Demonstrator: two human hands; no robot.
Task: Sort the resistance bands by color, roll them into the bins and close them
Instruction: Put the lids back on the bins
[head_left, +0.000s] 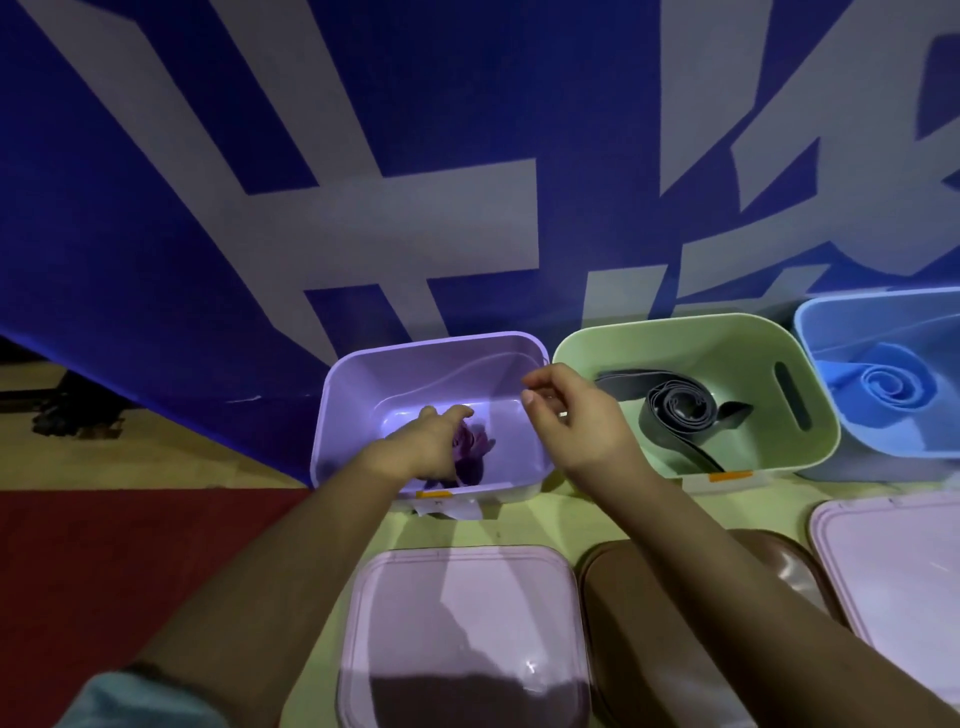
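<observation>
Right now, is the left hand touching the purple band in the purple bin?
Touching. Head view: the left hand reaches into the purple bin, fingers lying on the purple band, no gap visible.

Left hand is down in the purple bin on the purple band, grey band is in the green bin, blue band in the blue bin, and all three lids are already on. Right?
Not quite: in the head view the lids are off. The purple bin, green bin and blue bin stand open, with two pink lids and a brown one lying in front. The rest holds: left hand on the purple band, grey band, blue band.
</observation>
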